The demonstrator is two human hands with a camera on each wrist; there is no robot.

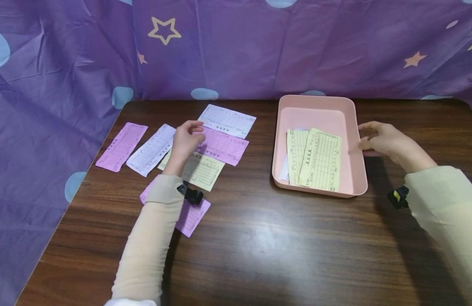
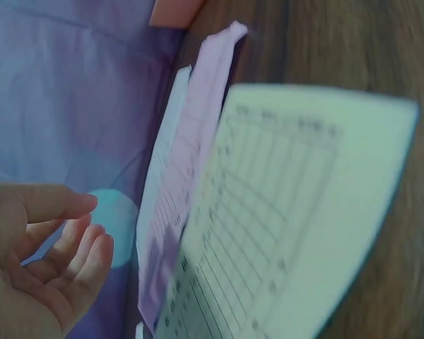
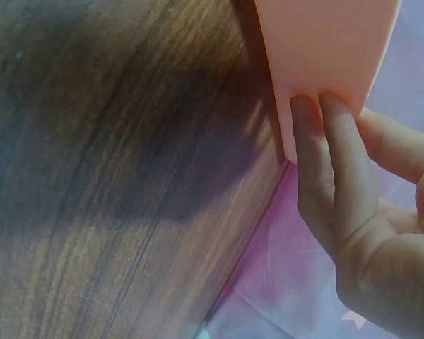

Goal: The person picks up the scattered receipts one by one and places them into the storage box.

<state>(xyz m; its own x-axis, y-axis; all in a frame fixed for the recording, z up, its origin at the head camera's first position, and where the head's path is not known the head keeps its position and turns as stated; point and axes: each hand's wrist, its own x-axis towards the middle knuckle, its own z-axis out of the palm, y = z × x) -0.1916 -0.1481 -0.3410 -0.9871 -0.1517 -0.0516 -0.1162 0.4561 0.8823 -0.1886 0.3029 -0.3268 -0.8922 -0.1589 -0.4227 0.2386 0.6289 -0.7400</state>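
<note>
Light sleeves (image 1: 144, 250) reach in from the bottom and right edges. On the brown table (image 1: 297, 259), a pink slip (image 1: 226, 148) lies with its long axis running roughly left to right, just right of and beneath the fingertips of the left hand (image 1: 185, 142), the nearer one. Those fingers curve loosely, apart from the thumb, holding nothing. Around it: a white slip (image 1: 229, 120) beyond, a yellow slip (image 1: 204, 173) this side. Farther right, the right hand (image 1: 390, 142) touches a pink tray's (image 1: 316, 117) outer wall, fingers extended. Printed grids and characters are too small to read.
</note>
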